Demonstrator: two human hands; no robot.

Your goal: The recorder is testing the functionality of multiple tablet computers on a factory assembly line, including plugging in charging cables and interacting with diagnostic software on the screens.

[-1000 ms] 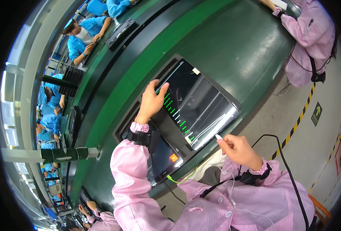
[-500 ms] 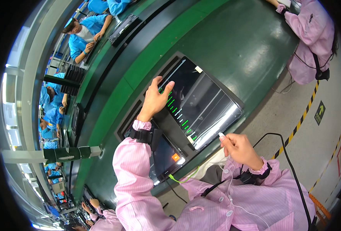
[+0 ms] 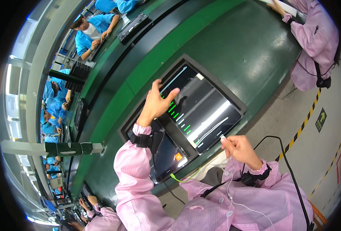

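A large dark tablet with lines of green and white text along one side lies in a dark grey tray on the green bench. My left hand is over the tablet's left edge, thumb and fingers apart. Its fingertips are by the far left side; whether they press on it I cannot tell. My right hand, closed in a pinch, holds a small white plug beside the tablet's near right corner. A thin white cable hangs down my pink smock. A second lit tablet lies left of the first, partly behind my left forearm.
A green-ended cable lies by the second tablet's near edge. A wrapped post juts in from the left. Across the bench, people in blue work. Another person in pink sits at the far right. A black cable loops beside my right arm.
The tablet has shifted left and away, so the tray's right-hand border now shows beside it. My left hand stays at its left edge; my right hand keeps the white plug near the corner.
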